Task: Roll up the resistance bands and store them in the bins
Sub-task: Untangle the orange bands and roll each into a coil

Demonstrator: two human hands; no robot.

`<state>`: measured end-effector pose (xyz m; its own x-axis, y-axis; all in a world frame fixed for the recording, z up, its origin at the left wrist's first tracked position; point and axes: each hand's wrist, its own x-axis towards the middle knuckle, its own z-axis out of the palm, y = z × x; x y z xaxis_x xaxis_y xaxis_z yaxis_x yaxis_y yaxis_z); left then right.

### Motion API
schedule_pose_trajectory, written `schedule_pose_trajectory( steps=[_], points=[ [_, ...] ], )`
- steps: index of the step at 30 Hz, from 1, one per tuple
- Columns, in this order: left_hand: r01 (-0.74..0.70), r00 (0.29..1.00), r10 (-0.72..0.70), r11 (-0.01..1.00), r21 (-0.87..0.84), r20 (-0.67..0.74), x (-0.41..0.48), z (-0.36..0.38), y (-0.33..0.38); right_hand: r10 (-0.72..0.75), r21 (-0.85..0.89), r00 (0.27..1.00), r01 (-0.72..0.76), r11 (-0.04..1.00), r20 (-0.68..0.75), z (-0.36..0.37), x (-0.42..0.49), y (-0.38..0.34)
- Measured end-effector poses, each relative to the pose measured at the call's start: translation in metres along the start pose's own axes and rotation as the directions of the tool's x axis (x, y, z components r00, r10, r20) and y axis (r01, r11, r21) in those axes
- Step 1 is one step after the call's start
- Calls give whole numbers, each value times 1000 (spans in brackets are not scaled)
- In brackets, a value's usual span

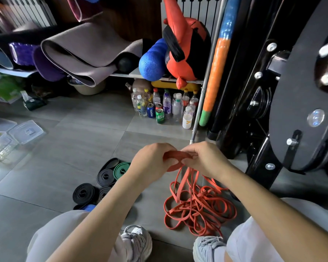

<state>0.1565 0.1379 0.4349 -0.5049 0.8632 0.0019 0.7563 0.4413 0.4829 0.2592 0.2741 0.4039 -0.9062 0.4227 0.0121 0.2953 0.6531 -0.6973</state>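
Both hands hold a small coil of orange resistance band (pixel 175 156) above the floor. My left hand (pixel 151 161) grips the coil from the left; my right hand (pixel 203 157) pinches it from the right. Loose strands hang from the coil into a tangled orange heap (pixel 197 208) between my feet. Rolled black bands (pixel 84 193) and a rolled green band (pixel 121 169) lie on the tiles to the left. Clear plastic bins (pixel 25 131) sit at the far left.
Several bottles and cans (pixel 163 106) stand under a shelf holding yoga mats (pixel 80 52), a blue foam roller (pixel 151 63) and a red bag (pixel 186 48). A black weight machine (pixel 273 91) fills the right side. My shoes (pixel 136 241) are at the bottom.
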Motion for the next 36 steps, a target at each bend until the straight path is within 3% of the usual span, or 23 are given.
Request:
schedule_pose_trajectory(
  steps=[3, 6, 10, 12, 14, 19, 22, 24, 26, 27, 28, 30, 31, 32, 34, 36],
  points=[
    [42, 997, -44, 999, 25, 56, 1, 2, -4, -4, 23, 1000, 4, 1000, 13, -2, -2, 1],
    [27, 1000, -27, 999, 36, 12, 1, 0, -6, -2, 119, 1000, -2, 993, 30, -2, -2, 0],
    [36, 998, -44, 984, -175, -45, 3, -11, -8, 17, 292, 1000, -14, 956, -8, -10, -1, -2],
    [55, 995, -79, 944, -324, -62, 5, -16, -11, 17, 273, 999, -8, 962, -31, -12, -1, -2],
    [83, 987, -143, 855, -513, -79, 4, -22, -14, 14, 249, 999, -6, 968, -32, -12, -2, -1],
    [149, 970, -242, 470, -870, 35, 0, -23, -15, 31, 565, 995, 26, 824, -90, -10, -2, -7],
    [192, 964, -225, 212, -958, 143, 0, -16, -12, 19, 643, 986, 91, 761, -163, -14, 1, -10],
    [208, 960, -211, 90, -974, 185, 0, -12, -11, 10, 674, 985, 110, 731, -171, -16, 0, -12],
    [220, 955, -212, 35, -975, 208, 0, -8, -10, 10, 681, 985, 113, 723, -174, -17, 0, -13],
    [223, 954, -225, 92, -970, 198, 0, -5, -9, 9, 664, 985, 111, 740, -175, -17, 0, -13],
    [212, 956, -256, 260, -942, 145, 1, -3, -8, 4, 635, 985, 108, 765, -174, -16, 0, -13],
    [133, 965, -244, 767, -628, -93, 1, 4, -8, 8, 544, 987, 82, 835, -161, -12, 0, -10],
    [71, 966, -164, 911, -407, -198, 0, 7, -8, 12, 478, 989, 59, 876, -145, -9, -1, -9],
    [-5, 962, -61, 970, -243, -266, -1, 8, -7, 15, 398, 992, 38, 916, -129, -7, -1, -8],
    [-104, 959, 82, 992, -66, -272, -1, 9, -5, -12, 217, 993, 37, 975, -114, -3, -3, -6],
    [-69, 980, 68, 998, 2, -186, 0, 8, -5, -33, 126, 994, 46, 991, -102, -3, -4, -7]
  ],
)
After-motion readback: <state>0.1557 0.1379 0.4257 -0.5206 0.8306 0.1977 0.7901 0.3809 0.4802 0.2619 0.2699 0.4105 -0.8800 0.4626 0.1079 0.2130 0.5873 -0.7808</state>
